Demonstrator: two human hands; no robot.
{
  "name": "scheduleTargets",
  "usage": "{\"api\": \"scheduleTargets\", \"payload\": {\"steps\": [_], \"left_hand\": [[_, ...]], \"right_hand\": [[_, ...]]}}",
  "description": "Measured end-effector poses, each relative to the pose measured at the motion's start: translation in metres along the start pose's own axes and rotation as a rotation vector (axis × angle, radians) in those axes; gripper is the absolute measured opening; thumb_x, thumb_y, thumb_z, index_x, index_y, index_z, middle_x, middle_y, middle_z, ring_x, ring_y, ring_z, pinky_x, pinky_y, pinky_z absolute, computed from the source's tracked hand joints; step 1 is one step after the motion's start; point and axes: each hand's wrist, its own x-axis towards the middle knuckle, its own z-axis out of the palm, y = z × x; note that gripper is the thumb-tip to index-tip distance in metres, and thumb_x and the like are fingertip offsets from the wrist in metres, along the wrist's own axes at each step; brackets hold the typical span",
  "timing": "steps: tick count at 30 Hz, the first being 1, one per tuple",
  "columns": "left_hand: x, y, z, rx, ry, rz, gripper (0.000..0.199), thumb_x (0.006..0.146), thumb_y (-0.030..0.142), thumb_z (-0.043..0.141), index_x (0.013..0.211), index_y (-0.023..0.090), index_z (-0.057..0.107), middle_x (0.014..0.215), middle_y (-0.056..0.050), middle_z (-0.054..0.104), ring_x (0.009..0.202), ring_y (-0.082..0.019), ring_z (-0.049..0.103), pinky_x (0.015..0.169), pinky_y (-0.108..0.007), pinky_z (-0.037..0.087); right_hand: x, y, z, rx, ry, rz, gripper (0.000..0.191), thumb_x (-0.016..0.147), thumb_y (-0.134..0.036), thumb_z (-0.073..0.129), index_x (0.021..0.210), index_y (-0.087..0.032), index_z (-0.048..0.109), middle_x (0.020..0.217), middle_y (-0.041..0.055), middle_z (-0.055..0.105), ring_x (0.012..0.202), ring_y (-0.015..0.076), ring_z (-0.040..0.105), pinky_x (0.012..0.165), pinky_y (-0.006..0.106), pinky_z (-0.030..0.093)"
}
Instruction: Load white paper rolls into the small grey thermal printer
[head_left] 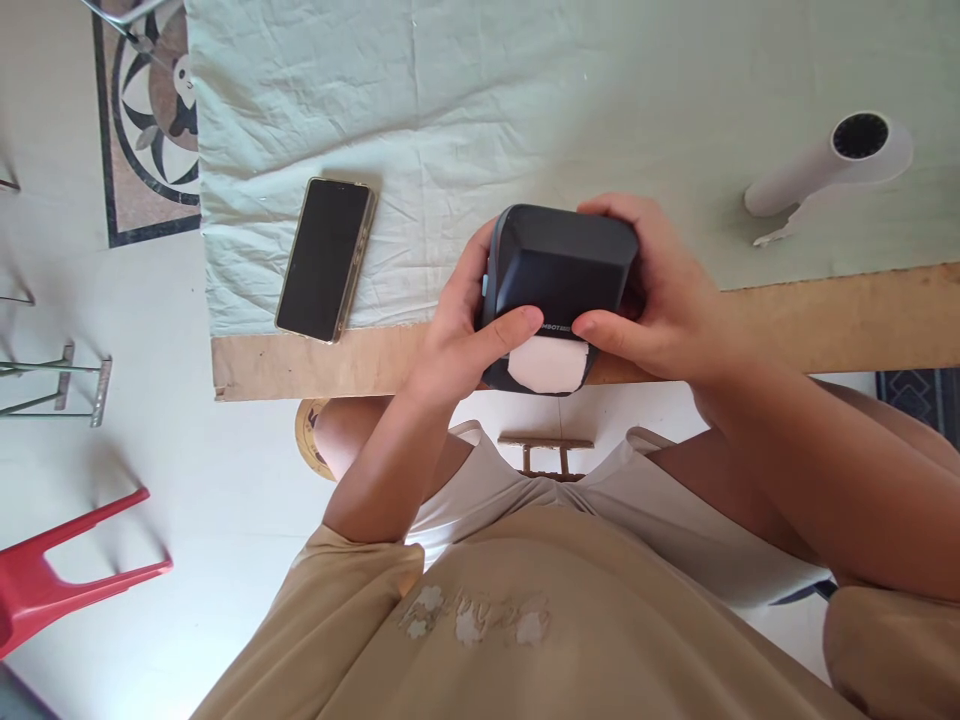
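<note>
A black label printer [566, 265] with rounded corners is held between both hands above the table's near edge. White lettering, partly covered, runs across its front, and a piece of white paper [549, 364] shows at its lower end. My left hand [469, 320] grips the left side, its thumb resting on the front by the lettering. On the other side, my right hand [660, 290] wraps the printer with its thumb pressed near the paper. The fingers behind the printer are mostly hidden.
Left of the printer, a smartphone [326, 260] lies on the pale green cloth [465, 110]. A white paper roll [817, 170] with a torn loose end lies at right. The wooden table edge [300, 365] runs along the front. A red stool [75, 570] stands on the floor at left.
</note>
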Motion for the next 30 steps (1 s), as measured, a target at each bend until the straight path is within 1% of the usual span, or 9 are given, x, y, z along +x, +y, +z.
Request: {"api": "scheduleTargets", "payload": {"steps": [7, 10, 12, 15, 18, 21, 24, 27, 30], "left_hand": [[-0.005, -0.003, 0.003, 0.014, 0.020, 0.035, 0.063, 0.088, 0.065, 0.089, 0.143, 0.035, 0.081, 0.130, -0.010, 0.081, 0.113, -0.041, 0.078, 0.083, -0.046, 0.065], [-0.006, 0.000, 0.013, -0.051, 0.064, 0.060, 0.058, 0.094, 0.067, 0.085, 0.143, 0.035, 0.082, 0.138, -0.008, 0.080, 0.137, -0.042, 0.075, 0.111, -0.047, 0.065], [-0.006, 0.004, 0.020, -0.121, 0.067, 0.064, 0.056, 0.096, 0.070, 0.083, 0.140, 0.037, 0.082, 0.141, -0.006, 0.078, 0.155, -0.040, 0.068, 0.133, -0.048, 0.055], [-0.004, 0.010, 0.025, -0.185, 0.022, 0.047, 0.049, 0.101, 0.073, 0.078, 0.141, 0.045, 0.078, 0.145, 0.000, 0.077, 0.168, -0.034, 0.058, 0.142, -0.049, 0.049], [0.000, 0.012, 0.022, -0.187, 0.084, -0.014, 0.044, 0.106, 0.071, 0.073, 0.139, 0.044, 0.079, 0.153, 0.003, 0.076, 0.173, -0.033, 0.052, 0.139, -0.049, 0.053], [0.004, 0.013, 0.018, -0.142, 0.135, -0.074, 0.045, 0.099, 0.074, 0.079, 0.128, 0.039, 0.083, 0.150, -0.001, 0.080, 0.172, -0.039, 0.052, 0.134, -0.049, 0.057], [0.006, 0.012, 0.018, -0.161, 0.156, -0.098, 0.041, 0.101, 0.072, 0.077, 0.123, 0.039, 0.085, 0.141, -0.001, 0.083, 0.166, -0.038, 0.058, 0.130, -0.049, 0.061], [0.006, 0.009, 0.015, -0.197, 0.146, -0.128, 0.036, 0.109, 0.064, 0.071, 0.114, 0.032, 0.086, 0.122, -0.004, 0.086, 0.151, -0.033, 0.071, 0.121, -0.043, 0.065], [0.006, 0.005, 0.007, -0.182, 0.167, -0.147, 0.036, 0.109, 0.060, 0.072, 0.094, 0.029, 0.083, 0.092, -0.004, 0.081, 0.123, -0.029, 0.081, 0.102, -0.036, 0.068]], "right_hand": [[-0.001, -0.001, -0.003, -0.064, -0.037, -0.029, 0.100, 0.093, -0.102, 0.060, 0.161, -0.029, 0.050, 0.130, 0.0083, 0.071, 0.096, 0.0226, 0.067, 0.069, 0.037, 0.055], [-0.001, -0.004, -0.004, -0.052, -0.009, -0.088, 0.092, 0.097, -0.095, 0.063, 0.160, -0.029, 0.050, 0.141, 0.0104, 0.070, 0.108, 0.0256, 0.072, 0.076, 0.039, 0.062], [-0.002, -0.006, -0.004, -0.028, 0.018, -0.119, 0.088, 0.099, -0.090, 0.065, 0.161, -0.029, 0.049, 0.153, 0.0120, 0.067, 0.122, 0.0286, 0.074, 0.085, 0.042, 0.067], [-0.002, -0.008, -0.001, 0.013, 0.032, -0.090, 0.091, 0.098, -0.088, 0.069, 0.165, -0.033, 0.044, 0.163, 0.0116, 0.061, 0.117, 0.0261, 0.075, 0.080, 0.040, 0.068], [-0.001, -0.009, 0.003, 0.019, 0.076, -0.056, 0.083, 0.102, -0.078, 0.068, 0.166, -0.034, 0.041, 0.170, 0.0118, 0.054, 0.108, 0.0220, 0.075, 0.072, 0.037, 0.067], [0.000, -0.013, 0.007, -0.047, 0.109, -0.084, 0.070, 0.106, -0.069, 0.067, 0.161, -0.031, 0.048, 0.167, 0.0127, 0.057, 0.129, 0.0277, 0.074, 0.084, 0.038, 0.071], [0.000, -0.017, 0.008, -0.108, 0.114, -0.127, 0.072, 0.105, -0.072, 0.068, 0.161, -0.030, 0.050, 0.165, 0.0143, 0.058, 0.140, 0.0314, 0.071, 0.086, 0.038, 0.073], [-0.001, -0.016, 0.004, -0.139, 0.080, -0.149, 0.075, 0.106, -0.072, 0.067, 0.165, -0.031, 0.046, 0.170, 0.0150, 0.054, 0.144, 0.0322, 0.069, 0.085, 0.039, 0.074], [-0.002, -0.012, 0.000, -0.146, 0.045, -0.212, 0.078, 0.103, -0.068, 0.073, 0.167, -0.034, 0.043, 0.168, 0.0140, 0.055, 0.147, 0.0341, 0.067, 0.088, 0.042, 0.074]]}}
